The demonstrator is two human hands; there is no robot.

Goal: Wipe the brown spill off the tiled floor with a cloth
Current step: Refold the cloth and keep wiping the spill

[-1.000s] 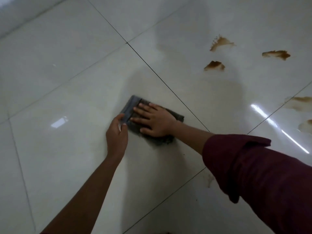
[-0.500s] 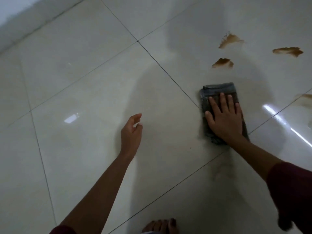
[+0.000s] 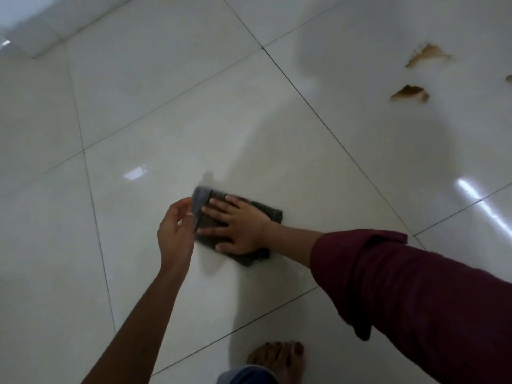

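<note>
A dark grey folded cloth (image 3: 267,213) lies on the glossy white tiled floor (image 3: 171,128), near the middle of the view. My right hand (image 3: 238,225) presses flat on it with fingers spread. My left hand (image 3: 176,231) pinches the cloth's left edge, which is lifted and folded up. Brown spill patches sit far off at the upper right: one streak (image 3: 426,54), a second blot (image 3: 410,92) below it, and a sliver (image 3: 509,78) at the right edge.
A bare foot (image 3: 279,356) stands at the bottom centre, just below the cloth. A white skirting and wall (image 3: 30,31) run across the top left corner. Dark grout lines cross the floor diagonally.
My right hand has slid the cloth leftward, away from the brown patches, back to the middle tile. My left hand, free half a second ago, now grips the cloth's left edge.
</note>
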